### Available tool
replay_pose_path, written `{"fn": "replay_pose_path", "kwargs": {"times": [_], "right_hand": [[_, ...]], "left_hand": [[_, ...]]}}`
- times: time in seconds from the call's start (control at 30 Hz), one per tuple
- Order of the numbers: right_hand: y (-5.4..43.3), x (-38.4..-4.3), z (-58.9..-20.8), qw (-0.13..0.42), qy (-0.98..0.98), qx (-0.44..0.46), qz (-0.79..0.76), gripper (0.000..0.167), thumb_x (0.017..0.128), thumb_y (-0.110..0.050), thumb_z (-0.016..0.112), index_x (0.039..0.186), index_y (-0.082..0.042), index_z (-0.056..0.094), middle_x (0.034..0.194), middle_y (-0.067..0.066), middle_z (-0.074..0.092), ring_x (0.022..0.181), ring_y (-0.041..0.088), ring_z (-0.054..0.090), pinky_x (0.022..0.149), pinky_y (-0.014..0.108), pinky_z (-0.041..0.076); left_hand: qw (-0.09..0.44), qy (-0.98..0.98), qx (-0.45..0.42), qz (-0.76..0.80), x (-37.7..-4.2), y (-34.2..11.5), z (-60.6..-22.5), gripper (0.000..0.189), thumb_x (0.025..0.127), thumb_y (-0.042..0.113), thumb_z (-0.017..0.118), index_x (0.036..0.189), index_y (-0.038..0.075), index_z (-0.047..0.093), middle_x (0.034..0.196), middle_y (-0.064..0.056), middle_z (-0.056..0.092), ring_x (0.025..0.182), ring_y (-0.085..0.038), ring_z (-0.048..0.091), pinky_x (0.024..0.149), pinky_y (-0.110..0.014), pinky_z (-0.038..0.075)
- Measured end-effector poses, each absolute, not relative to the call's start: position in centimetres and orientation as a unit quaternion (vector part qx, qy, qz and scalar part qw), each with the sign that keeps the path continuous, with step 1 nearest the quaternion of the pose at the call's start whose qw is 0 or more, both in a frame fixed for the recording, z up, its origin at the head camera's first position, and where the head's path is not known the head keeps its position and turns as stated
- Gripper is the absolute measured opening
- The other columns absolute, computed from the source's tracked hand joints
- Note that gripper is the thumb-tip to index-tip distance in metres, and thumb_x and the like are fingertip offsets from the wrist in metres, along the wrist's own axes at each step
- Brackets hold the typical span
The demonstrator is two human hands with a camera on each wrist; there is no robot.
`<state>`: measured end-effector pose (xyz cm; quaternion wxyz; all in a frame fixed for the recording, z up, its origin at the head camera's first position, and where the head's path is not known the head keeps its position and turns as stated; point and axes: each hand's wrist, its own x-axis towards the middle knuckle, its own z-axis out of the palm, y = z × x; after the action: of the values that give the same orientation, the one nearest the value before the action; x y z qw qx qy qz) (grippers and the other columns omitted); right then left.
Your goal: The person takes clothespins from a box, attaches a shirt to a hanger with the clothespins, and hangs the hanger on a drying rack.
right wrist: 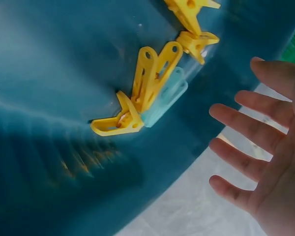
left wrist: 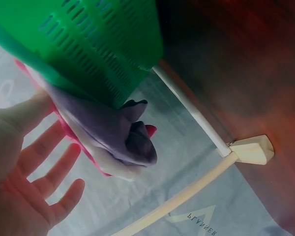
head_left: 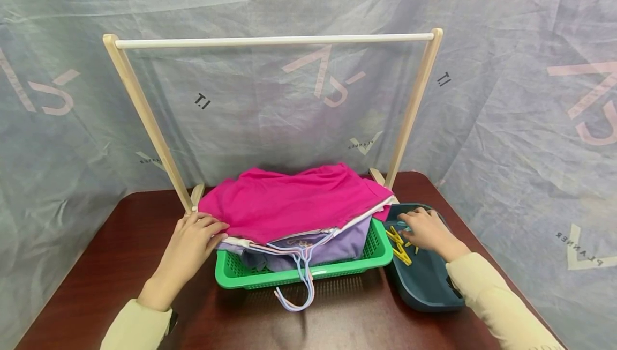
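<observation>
My left hand point(head_left: 193, 243) rests at the left edge of a bright pink garment point(head_left: 294, 200), fingers relaxed; the left wrist view shows them spread along the garments' layered edge. The pink garment lies on top of white and purple clothes point(head_left: 349, 240), on a green plastic basket point(head_left: 308, 275). Hooks of pastel hangers point(head_left: 301, 304) stick out over the basket's front rim. Over the dark blue bin point(head_left: 424, 283) is my right hand point(head_left: 426, 232), its fingers apart and holding nothing in the right wrist view. Yellow clothespins point(right wrist: 150, 78) and a light blue clothespin point(right wrist: 166, 98) lie in that bin.
Behind the basket stands a wooden rack with a white crossbar point(head_left: 275, 42), its uprights to either side of the clothes. All of it is on a dark red-brown table point(head_left: 347, 323). Grey printed fabric point(head_left: 260, 109) hangs around the back and sides.
</observation>
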<state>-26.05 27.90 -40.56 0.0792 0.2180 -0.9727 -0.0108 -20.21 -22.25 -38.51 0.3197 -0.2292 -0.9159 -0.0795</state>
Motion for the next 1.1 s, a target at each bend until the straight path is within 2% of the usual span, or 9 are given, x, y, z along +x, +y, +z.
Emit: {"fn": "replay_pose_path", "kwargs": {"times": [0.23,0.53,0.8,1.1], "right_hand": [[27.3,-26.4,-40.7,0.063,-0.97,0.233,-0.023,0.032,0.077,-0.022,0.071,0.105,-0.006,0.064,0.091,0.008,0.066,0.09,0.034,0.056,0.075,0.054,0.043],[26.6,-27.1,-42.1,0.059,-0.968,0.242,-0.036,0.025,0.079,-0.021,0.068,0.1,-0.009,0.065,0.082,0.005,0.064,0.083,0.029,0.055,0.07,0.048,0.042],[26.7,-27.6,-42.9,0.034,-0.972,0.228,-0.037,0.025,0.079,-0.017,0.067,0.102,-0.008,0.066,0.084,0.006,0.065,0.081,0.029,0.055,0.07,0.048,0.043],[26.6,-28.0,-43.6,0.026,-0.972,0.23,-0.037,0.022,0.075,-0.015,0.07,0.096,-0.01,0.067,0.079,0.003,0.063,0.077,0.026,0.055,0.07,0.047,0.044]], "left_hand": [[0.324,-0.908,-0.256,-0.067,-20.5,-21.9,-38.6,0.019,0.073,0.015,0.073,0.092,0.012,0.071,0.08,-0.003,0.063,0.087,-0.024,0.053,0.083,-0.046,0.035],[0.349,-0.897,-0.269,-0.025,-21.2,-21.8,-38.9,0.018,0.073,0.014,0.072,0.09,0.012,0.067,0.079,-0.004,0.057,0.084,-0.026,0.052,0.078,-0.047,0.036],[0.39,-0.877,-0.281,-0.003,-21.4,-21.5,-38.7,0.017,0.074,0.017,0.068,0.08,0.007,0.055,0.075,-0.007,0.052,0.078,-0.03,0.05,0.075,-0.047,0.037],[0.406,-0.877,-0.257,-0.02,-21.3,-21.5,-38.4,0.022,0.074,0.021,0.07,0.082,0.007,0.054,0.077,-0.009,0.053,0.08,-0.033,0.054,0.072,-0.048,0.039]]}}
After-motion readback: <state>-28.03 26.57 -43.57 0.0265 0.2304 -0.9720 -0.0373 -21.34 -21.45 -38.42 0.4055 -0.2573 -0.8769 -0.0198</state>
